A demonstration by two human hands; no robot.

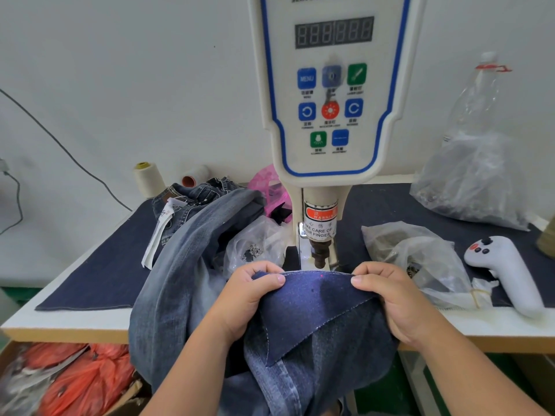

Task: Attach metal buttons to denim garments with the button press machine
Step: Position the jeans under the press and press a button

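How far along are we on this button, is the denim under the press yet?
Done: nothing visibly pressed. In hand: left hand and right hand pinch the dark denim taut below the press head, red dot on the cloth. Left: pressing.

dark denim piece folded, perhaps under press head

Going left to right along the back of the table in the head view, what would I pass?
Cream thread cone → folded jeans → pink bag → press machine → clear bag of parts.
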